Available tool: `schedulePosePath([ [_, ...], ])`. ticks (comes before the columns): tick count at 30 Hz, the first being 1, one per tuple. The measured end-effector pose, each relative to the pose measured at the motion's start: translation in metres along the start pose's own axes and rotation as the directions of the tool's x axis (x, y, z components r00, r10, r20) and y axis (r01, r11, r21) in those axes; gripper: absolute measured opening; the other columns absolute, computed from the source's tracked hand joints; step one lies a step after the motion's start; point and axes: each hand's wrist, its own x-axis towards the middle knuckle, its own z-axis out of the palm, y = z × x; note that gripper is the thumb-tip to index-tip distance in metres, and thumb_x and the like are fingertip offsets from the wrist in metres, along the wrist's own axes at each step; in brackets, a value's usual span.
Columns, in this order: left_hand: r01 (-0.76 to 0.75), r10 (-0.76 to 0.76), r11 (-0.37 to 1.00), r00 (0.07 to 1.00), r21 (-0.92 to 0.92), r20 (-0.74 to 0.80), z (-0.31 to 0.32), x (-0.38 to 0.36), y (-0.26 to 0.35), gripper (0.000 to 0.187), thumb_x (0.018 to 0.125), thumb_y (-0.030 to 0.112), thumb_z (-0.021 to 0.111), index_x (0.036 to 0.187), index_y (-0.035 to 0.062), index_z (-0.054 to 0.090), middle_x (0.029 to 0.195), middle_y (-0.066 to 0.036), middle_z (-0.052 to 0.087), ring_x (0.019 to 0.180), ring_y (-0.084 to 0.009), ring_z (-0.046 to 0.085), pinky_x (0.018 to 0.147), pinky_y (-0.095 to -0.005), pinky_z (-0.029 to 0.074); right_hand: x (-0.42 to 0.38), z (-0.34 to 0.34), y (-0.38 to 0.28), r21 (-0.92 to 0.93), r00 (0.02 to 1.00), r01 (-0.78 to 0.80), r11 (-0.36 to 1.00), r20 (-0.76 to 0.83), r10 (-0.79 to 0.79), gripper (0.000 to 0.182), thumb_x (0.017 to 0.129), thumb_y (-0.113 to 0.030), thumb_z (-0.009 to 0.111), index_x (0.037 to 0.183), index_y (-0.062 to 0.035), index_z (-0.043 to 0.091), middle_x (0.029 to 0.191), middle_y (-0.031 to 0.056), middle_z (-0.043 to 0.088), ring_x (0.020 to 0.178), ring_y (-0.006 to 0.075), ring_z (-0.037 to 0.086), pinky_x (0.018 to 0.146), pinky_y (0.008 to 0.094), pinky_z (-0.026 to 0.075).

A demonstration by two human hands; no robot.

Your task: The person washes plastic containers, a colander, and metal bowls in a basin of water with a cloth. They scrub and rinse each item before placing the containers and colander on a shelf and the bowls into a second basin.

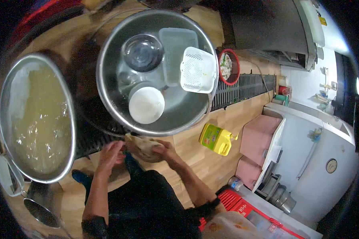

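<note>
My right hand (166,151) is closed on the edge of a pale beige, rounded thing (141,148), cloth-like but blurred, just below the big basin's near rim. Close to its other side is my left hand (111,153), with its fingers loosely apart and blurred; I see no grip on anything. The large steel basin (107,105) holds water, a steel bowl (143,53), a white bowl (146,105), a translucent tray (179,38) and a white perforated basket (197,71) that leans on the right wall.
To the left stands a second steel basin (73,131) of cloudy liquid. A yellow detergent jug (215,139) stands on the wood-patterned floor, right of me. Behind it are pink bins (260,135). A red basket (237,67) with scraps sits by the dark drain grate (243,89).
</note>
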Motion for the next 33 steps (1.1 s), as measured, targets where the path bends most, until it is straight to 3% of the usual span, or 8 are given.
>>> schedulePosePath([
  [5, -0.152, 0.175, 0.978, 0.972, -0.146, 0.160, 0.117, 0.100, 0.092, 0.041, 0.081, 0.035, 0.059, 0.109, 0.0056, 0.056, 0.099, -0.006, 0.061, 0.082, -0.0167, 0.059, 0.066, -0.0292, 0.046, -0.046, -0.106, 0.024, 0.139, 0.950, -0.027, 0.990, -0.304, 0.069, 0.042, 0.080, -0.018, 0.055, 0.115, 0.0051, 0.049, 0.098, 0.0080, 0.058, 0.091, 0.0149, 0.055, 0.086, 0.0260, 0.040],
  [13, -0.418, 0.420, 0.908, 0.906, -0.045, 0.055, 0.242, 0.279, 0.167, 0.052, 0.066, 0.031, 0.073, 0.103, 0.0001, 0.054, 0.093, -0.011, 0.058, 0.082, -0.0207, 0.054, 0.075, -0.0329, 0.042, -0.142, -0.197, 0.122, 0.281, 0.879, -0.096, 0.955, -0.426, 0.214, 0.043, 0.084, -0.029, 0.057, 0.112, 0.0038, 0.053, 0.099, 0.0087, 0.061, 0.086, 0.0152, 0.057, 0.078, 0.0295, 0.047],
  [17, -0.383, 0.393, 0.916, 0.917, -0.123, 0.072, 0.248, 0.325, 0.164, 0.039, 0.065, 0.014, 0.067, 0.098, -0.0012, 0.053, 0.088, -0.011, 0.057, 0.075, -0.0226, 0.055, 0.068, -0.0319, 0.045, -0.192, -0.206, 0.200, 0.484, 0.682, -0.195, 0.853, -0.558, 0.473, 0.032, 0.084, -0.019, 0.056, 0.103, 0.0064, 0.056, 0.089, 0.0071, 0.062, 0.078, 0.0159, 0.059, 0.074, 0.0279, 0.047],
  [19, -0.220, 0.214, 0.971, 0.974, 0.095, 0.078, 0.235, 0.338, 0.154, 0.036, 0.060, 0.001, 0.056, 0.096, -0.0022, 0.053, 0.083, -0.008, 0.055, 0.070, -0.0217, 0.055, 0.060, -0.0319, 0.047, -0.216, -0.203, 0.256, 0.522, 0.658, -0.204, 0.828, -0.553, 0.511, 0.031, 0.083, -0.019, 0.056, 0.101, 0.0060, 0.057, 0.089, 0.0070, 0.062, 0.077, 0.0159, 0.060, 0.072, 0.0278, 0.047],
  [22, -0.428, 0.403, 0.895, 0.896, 0.128, 0.185, 0.222, 0.298, 0.147, 0.046, 0.056, -0.002, 0.050, 0.102, 0.0009, 0.051, 0.080, -0.008, 0.053, 0.067, -0.0215, 0.054, 0.057, -0.0322, 0.047, -0.237, -0.186, 0.275, 0.553, 0.645, -0.236, 0.799, -0.527, 0.554, 0.029, 0.081, -0.020, 0.057, 0.095, 0.0052, 0.061, 0.086, 0.0067, 0.063, 0.076, 0.0156, 0.060, 0.069, 0.0267, 0.047],
  [23, -0.220, 0.209, 0.970, 0.971, 0.098, 0.117, 0.210, 0.291, 0.149, 0.054, 0.057, -0.002, 0.051, 0.110, 0.0060, 0.047, 0.086, -0.007, 0.053, 0.072, -0.0213, 0.054, 0.057, -0.0317, 0.048, -0.237, -0.179, 0.261, 0.532, 0.665, -0.251, 0.809, -0.512, 0.543, 0.029, 0.080, -0.020, 0.058, 0.093, 0.0051, 0.062, 0.085, 0.0068, 0.063, 0.076, 0.0153, 0.059, 0.069, 0.0264, 0.047],
  [28, -0.235, 0.244, 0.950, 0.970, -0.204, 0.018, 0.152, 0.171, 0.120, 0.060, 0.059, -0.003, 0.051, 0.117, 0.0099, 0.043, 0.099, -0.007, 0.053, 0.092, -0.0216, 0.054, 0.077, -0.0330, 0.047, -0.211, -0.157, 0.152, 0.481, 0.875, -0.164, 0.861, -0.332, 0.352, 0.031, 0.075, -0.022, 0.061, 0.090, 0.0044, 0.063, 0.084, 0.0066, 0.064, 0.075, 0.0133, 0.059, 0.069, 0.0258, 0.047],
  [33, -0.280, 0.267, 0.958, 0.949, -0.059, -0.170, 0.076, 0.074, 0.091, 0.050, 0.074, 0.012, 0.060, 0.120, 0.0039, 0.043, 0.108, -0.008, 0.054, 0.097, -0.0206, 0.054, 0.083, -0.0340, 0.044, -0.155, -0.129, 0.053, 0.301, 0.989, -0.137, 0.944, -0.012, 0.148, 0.040, 0.068, -0.028, 0.070, 0.091, 0.0041, 0.062, 0.085, 0.0047, 0.062, 0.075, 0.0111, 0.057, 0.065, 0.0229, 0.047],
])
